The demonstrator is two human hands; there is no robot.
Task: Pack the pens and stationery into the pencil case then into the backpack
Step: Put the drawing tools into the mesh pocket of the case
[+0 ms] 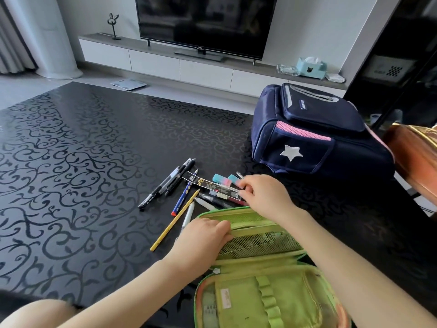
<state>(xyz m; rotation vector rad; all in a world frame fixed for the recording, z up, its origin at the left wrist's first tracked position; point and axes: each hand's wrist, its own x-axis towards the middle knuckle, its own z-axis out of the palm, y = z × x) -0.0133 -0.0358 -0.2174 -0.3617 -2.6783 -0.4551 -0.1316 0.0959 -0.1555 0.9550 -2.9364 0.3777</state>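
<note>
A green pencil case (257, 287) lies open at the table's near edge. My left hand (203, 237) rests on its upper flap beside the mesh pocket (260, 245), fingers curled on the rim. My right hand (264, 195) reaches over the case to the pile of stationery, with its fingertips pinching the end of a black-and-white ruler (212, 184). Two blue-pink erasers (223, 179) lie just beyond. Black pens (170, 184), a blue pencil (185, 194) and a yellow pencil (176, 221) are spread to the left. A navy backpack (316, 136) lies at the right.
The black patterned table (82, 174) stretches wide to the left. A brown chair or cushion (416, 159) sits at the right edge, close to the backpack. Beyond the table stand a TV (203, 22) and a low white cabinet (179, 65).
</note>
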